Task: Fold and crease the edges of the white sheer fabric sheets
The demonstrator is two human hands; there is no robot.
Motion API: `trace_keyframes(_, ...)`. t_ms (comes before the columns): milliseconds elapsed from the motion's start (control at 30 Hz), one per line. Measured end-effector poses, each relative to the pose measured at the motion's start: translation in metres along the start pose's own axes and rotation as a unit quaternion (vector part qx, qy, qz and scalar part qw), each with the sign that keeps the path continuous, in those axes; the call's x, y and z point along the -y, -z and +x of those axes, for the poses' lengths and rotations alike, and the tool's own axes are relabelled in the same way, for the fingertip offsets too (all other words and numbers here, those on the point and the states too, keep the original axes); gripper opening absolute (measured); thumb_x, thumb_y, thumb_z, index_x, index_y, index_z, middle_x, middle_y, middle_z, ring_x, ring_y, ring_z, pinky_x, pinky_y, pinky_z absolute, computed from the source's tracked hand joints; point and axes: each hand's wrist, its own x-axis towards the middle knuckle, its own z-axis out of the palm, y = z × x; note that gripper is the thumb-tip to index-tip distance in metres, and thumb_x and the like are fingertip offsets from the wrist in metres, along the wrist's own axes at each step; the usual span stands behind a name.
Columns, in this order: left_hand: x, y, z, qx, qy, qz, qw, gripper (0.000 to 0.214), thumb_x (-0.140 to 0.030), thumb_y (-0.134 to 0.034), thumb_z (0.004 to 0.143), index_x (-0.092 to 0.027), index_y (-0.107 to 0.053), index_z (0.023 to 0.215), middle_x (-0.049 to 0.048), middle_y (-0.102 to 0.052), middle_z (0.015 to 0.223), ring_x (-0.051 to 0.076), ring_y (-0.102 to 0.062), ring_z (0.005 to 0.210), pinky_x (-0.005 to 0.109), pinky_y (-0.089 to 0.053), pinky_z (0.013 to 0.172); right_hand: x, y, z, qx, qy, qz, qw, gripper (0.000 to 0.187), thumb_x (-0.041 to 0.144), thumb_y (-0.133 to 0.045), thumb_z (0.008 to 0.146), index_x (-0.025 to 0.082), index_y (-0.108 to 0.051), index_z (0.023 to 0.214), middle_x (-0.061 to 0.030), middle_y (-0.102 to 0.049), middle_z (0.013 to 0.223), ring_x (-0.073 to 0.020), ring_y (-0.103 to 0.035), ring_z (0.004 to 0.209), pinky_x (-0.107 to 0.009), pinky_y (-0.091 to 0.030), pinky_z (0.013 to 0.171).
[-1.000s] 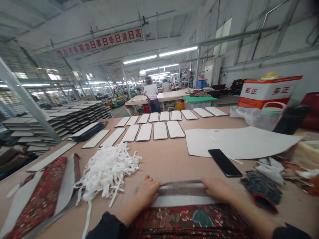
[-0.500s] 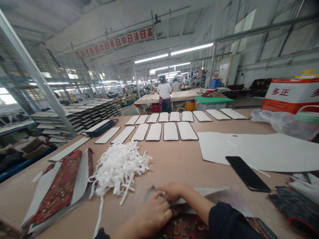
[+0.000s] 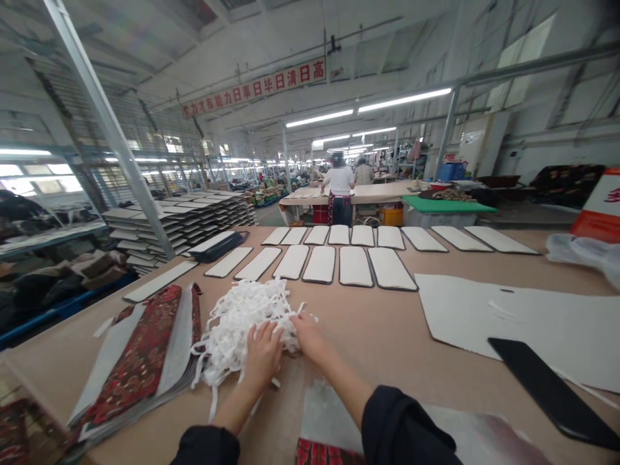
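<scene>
A loose heap of narrow white strips (image 3: 232, 316) lies on the brown-covered table. My left hand (image 3: 263, 355) rests against its near right side, fingers stretched and slightly apart over the strips. At the heap's right edge, my right hand (image 3: 309, 336) has its fingertips closed on strips; how many is unclear. Left of the heap is a stack of folded red-brown patterned fabric pieces (image 3: 140, 349) with pale backing. Under my right forearm lie a pale grey sheet (image 3: 325, 416) and red patterned fabric (image 3: 327, 453), partly hidden by my sleeve.
Two rows of white dark-edged panels (image 3: 356, 266) lie across the table. To the right are a large white sheet (image 3: 484, 323), a black flat slab (image 3: 552, 387) and a clear plastic bag (image 3: 586, 255). Stacked panels (image 3: 159, 239) stand left, behind a metal post. A person (image 3: 339, 184) stands farther back.
Both hands have left the patterned fabric near the front edge and moved forward and left to the heap of white strips. The camera view has turned left.
</scene>
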Motion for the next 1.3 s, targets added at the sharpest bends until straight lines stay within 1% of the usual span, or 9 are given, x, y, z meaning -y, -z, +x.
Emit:
trace_keyframes(233,0.025,-0.027,-0.014,0.036,0.053,0.083,0.994,0.038,-0.032,-0.047,0.083,-0.022,-0.052,0.120,0.0113,-0.056,0.121,0.030,-0.045,0.115,0.054,-0.018,0.102,-0.029,-0.001,-0.002,-0.013,-0.076,0.016,0.997,0.022,0.011,-0.041,0.082,0.017,-0.060,0.092,-0.0095,-0.061,0.100,-0.0188,-0.056,0.090,-0.027,-0.039,0.075)
trace_keyframes(500,0.028,-0.022,-0.011,0.082,0.073,0.104,0.988,0.039,-0.029,-0.045,0.083,-0.020,-0.052,0.121,0.0128,-0.058,0.117,0.029,-0.047,0.113,0.053,-0.021,0.101,-0.183,0.111,-0.088,-0.088,-0.310,0.108,0.940,0.013,0.018,-0.042,0.079,0.015,-0.053,0.073,-0.0065,-0.058,0.066,-0.0159,-0.053,0.063,-0.025,-0.035,0.056)
trace_keyframes(633,-0.005,-0.011,0.012,0.051,0.058,0.076,0.994,0.039,-0.016,-0.047,0.077,-0.017,-0.056,0.115,0.0146,-0.052,0.124,0.032,-0.042,0.118,0.056,-0.019,0.101,-0.196,0.137,-0.145,-0.104,-0.334,0.219,0.911,0.014,0.026,-0.040,0.078,0.016,-0.051,0.075,-0.0001,-0.053,0.061,-0.0107,-0.050,0.055,-0.022,-0.038,0.053)
trace_keyframes(733,-0.068,0.008,0.035,0.032,-0.008,-0.081,0.996,0.035,-0.019,-0.047,0.079,-0.022,-0.057,0.113,0.0089,-0.054,0.124,0.028,-0.042,0.119,0.051,-0.024,0.101,-0.169,0.133,-0.165,-0.112,-0.304,0.356,0.877,0.024,0.040,-0.044,0.075,0.017,-0.051,0.076,0.0022,-0.050,0.061,-0.0088,-0.048,0.053,-0.021,-0.037,0.051)
trace_keyframes(833,-0.148,0.028,0.050,0.084,-0.047,-0.303,0.948,0.035,-0.031,-0.057,0.076,-0.021,-0.058,0.110,0.0085,-0.059,0.116,0.025,-0.050,0.110,0.042,-0.035,0.096,-0.137,0.125,-0.173,-0.105,-0.254,0.443,0.853,0.029,0.044,-0.048,0.069,0.016,-0.053,0.074,0.0027,-0.048,0.058,-0.0093,-0.046,0.052,-0.022,-0.036,0.049)
trace_keyframes(967,-0.224,0.037,0.058,0.171,-0.012,-0.523,0.835,0.029,-0.038,-0.056,0.076,-0.019,-0.063,0.096,0.0054,-0.067,0.095,0.020,-0.058,0.089,0.031,-0.043,0.082,-0.119,0.121,-0.185,-0.105,-0.205,0.347,0.909,0.027,0.041,-0.044,0.074,0.016,-0.055,0.072,0.0018,-0.049,0.058,-0.0115,-0.046,0.054,-0.024,-0.034,0.051)
trace_keyframes(1100,-0.234,0.036,0.063,0.227,0.087,-0.602,0.761,0.029,-0.042,-0.056,0.073,-0.014,-0.065,0.072,0.0036,-0.065,0.070,0.017,-0.056,0.071,0.027,-0.042,0.067,-0.131,0.132,-0.206,-0.127,-0.194,0.199,0.952,0.025,0.036,-0.044,0.076,0.016,-0.054,0.065,0.0005,-0.050,0.060,-0.0134,-0.045,0.060,-0.026,-0.031,0.056)
trace_keyframes(1200,-0.222,0.040,0.066,0.267,0.148,-0.634,0.711,0.035,-0.045,-0.054,0.074,-0.013,-0.066,0.079,0.0057,-0.066,0.078,0.017,-0.056,0.076,0.028,-0.041,0.071,-0.139,0.144,-0.222,-0.093,-0.168,0.232,0.953,0.027,0.035,-0.043,0.078,0.015,-0.057,0.065,0.0003,-0.051,0.062,-0.0134,-0.045,0.063,-0.025,-0.031,0.059)
trace_keyframes(1300,-0.220,0.047,0.064,0.274,0.176,-0.639,0.697,0.039,-0.044,-0.059,0.071,-0.012,-0.062,0.092,0.0086,-0.065,0.089,0.017,-0.057,0.081,0.028,-0.042,0.073,-0.132,0.153,-0.231,-0.059,-0.146,0.302,0.940,0.028,0.036,-0.045,0.077,0.014,-0.058,0.065,0.0021,-0.049,0.059,-0.0116,-0.041,0.059,-0.024,-0.030,0.056)
